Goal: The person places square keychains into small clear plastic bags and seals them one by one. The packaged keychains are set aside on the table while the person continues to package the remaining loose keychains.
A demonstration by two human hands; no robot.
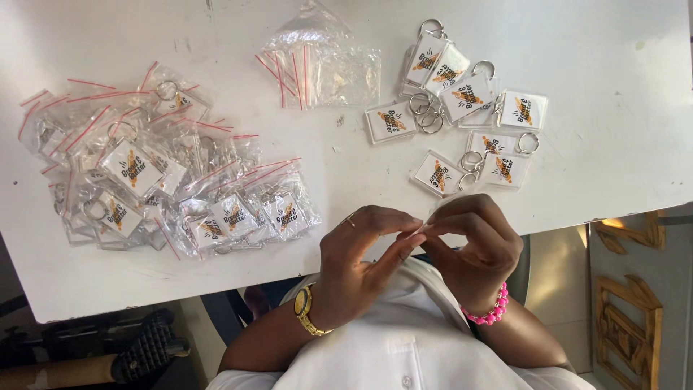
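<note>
Both hands meet at the table (pixel 592 188) edge: left hand (pixel 357 263) and right hand (pixel 473 249) pinch fingertips together on something small between them, too hidden to name. Loose keychains (pixel 469 108) lie just beyond the right hand; bagged keychains (pixel 159 180) lie left, farther off

White table (pixel 592 43), top a bit scuffed w/ small marks. Left side: big heap of bagged keyrings (pixel 155 184), clear zip bags w/ red strips, overlapping each other. Top centre: small stack of empty bags (pixel 317 68), same red strips, lying apart from the heap. Right side: loose keyrings (pixel 469 108), clear rectangular tags w/ metal rings, some touching or overlapping, spread from the far edge toward the near edge.
</note>
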